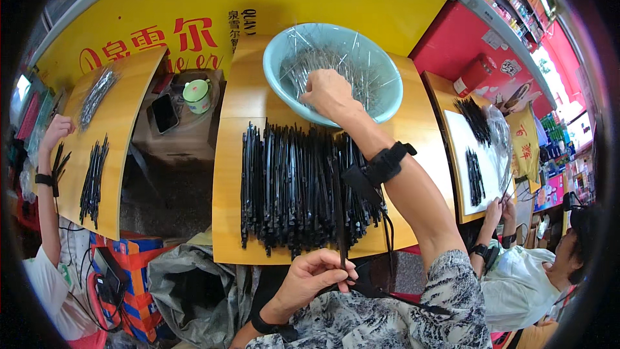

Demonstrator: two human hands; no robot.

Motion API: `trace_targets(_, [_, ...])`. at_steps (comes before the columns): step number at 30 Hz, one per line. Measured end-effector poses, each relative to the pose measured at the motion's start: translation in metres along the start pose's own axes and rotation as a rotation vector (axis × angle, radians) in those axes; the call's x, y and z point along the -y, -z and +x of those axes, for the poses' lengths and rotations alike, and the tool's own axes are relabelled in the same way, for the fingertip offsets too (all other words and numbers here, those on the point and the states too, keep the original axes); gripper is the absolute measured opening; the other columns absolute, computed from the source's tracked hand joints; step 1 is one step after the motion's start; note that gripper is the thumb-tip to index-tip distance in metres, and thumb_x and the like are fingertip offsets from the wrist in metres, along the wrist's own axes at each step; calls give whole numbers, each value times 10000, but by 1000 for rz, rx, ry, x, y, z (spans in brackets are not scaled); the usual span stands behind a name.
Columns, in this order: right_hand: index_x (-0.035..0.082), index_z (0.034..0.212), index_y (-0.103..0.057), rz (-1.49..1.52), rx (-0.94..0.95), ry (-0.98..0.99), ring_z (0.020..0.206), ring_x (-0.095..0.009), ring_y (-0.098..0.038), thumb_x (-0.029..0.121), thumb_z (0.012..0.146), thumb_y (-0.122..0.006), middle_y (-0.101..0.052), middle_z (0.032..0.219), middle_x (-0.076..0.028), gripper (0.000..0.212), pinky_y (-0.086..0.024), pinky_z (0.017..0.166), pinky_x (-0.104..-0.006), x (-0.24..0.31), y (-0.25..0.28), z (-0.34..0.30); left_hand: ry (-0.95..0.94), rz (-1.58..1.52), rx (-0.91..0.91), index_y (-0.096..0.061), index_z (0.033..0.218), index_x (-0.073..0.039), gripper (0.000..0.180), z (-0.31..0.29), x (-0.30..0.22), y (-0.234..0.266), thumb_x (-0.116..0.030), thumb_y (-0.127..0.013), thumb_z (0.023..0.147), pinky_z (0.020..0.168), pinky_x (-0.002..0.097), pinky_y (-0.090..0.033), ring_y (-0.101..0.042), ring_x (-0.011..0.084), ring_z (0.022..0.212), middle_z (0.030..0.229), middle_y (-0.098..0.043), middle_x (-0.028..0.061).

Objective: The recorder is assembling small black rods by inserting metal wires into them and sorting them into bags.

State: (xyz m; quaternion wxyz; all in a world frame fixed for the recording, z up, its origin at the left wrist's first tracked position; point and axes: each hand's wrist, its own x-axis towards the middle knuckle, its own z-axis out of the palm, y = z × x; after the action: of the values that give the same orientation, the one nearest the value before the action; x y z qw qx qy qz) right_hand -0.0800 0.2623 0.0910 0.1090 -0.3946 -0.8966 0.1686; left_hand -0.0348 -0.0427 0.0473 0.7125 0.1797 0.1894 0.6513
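My right hand (329, 94) reaches forward into a pale blue basin (279, 58) filled with thin silvery rods, its fingers closed among them. My left hand (316, 278) is near the board's front edge, pinching a thin black strip (340, 220) that stands upright over the pile. A wide heap of black strips (290, 187) lies side by side across the wooden board (227, 174), between the basin and my left hand. A black strap wraps my right wrist.
On the left a person's hand (57, 130) holds black strips over another wooden board (126, 116) with two bundles. At right a third person works at a board with a white sheet (468, 155). A phone (165, 113) and a green-lidded cup (197, 94) sit between the boards.
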Motion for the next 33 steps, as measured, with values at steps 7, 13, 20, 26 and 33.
trace_targets(7, [8, 792, -658, -116, -56, -80, 822, -350, -618, 142, 670, -603, -632, 841, -206, 189, -494, 736, -397, -8, -1, 3, 5, 30, -20, -563, 968, 27, 125, -3, -2, -1, 13, -540, 847, 679, 265, -529, -616, 167, 790, 930, -612, 139])
trace_targets(13, [-21, 782, -655, -28, 46, -131, 842, -351, -624, 64, 670, -584, -634, 850, -215, 158, -504, 724, -391, -12, 24, 0, 24, 45, -69, -559, 895, 24, 65, -5, 1, -5, 9, -555, 832, 600, 274, -533, -625, 207, 770, 873, -611, 169])
trace_targets(20, [43, 696, -668, -453, -259, 94, 736, -291, -643, 73, 652, -598, -646, 737, -150, 88, -510, 640, -352, 4, 38, -14, 29, 82, -74, -569, 933, 22, 101, -11, 11, -12, -9, -557, 838, 609, 278, -528, -619, 194, 752, 870, -614, 155])
trace_targets(26, [69, 681, -669, -607, -216, 95, 733, -275, -646, 51, 643, -600, -645, 726, -147, 80, -506, 609, -336, 14, 64, -61, 10, 165, -104, -571, 908, 22, 81, -18, 19, -16, -4, -555, 833, 596, 276, -518, -614, 199, 736, 857, -615, 149])
trace_targets(33, [51, 692, -638, -654, -463, 356, 610, -297, -608, 50, 660, -593, -614, 658, -152, 55, -482, 577, -364, -41, 64, -88, -12, 224, -121, -577, 917, 12, 94, -15, 29, -13, -6, -574, 824, 586, 257, -511, -619, 181, 720, 855, -631, 136])
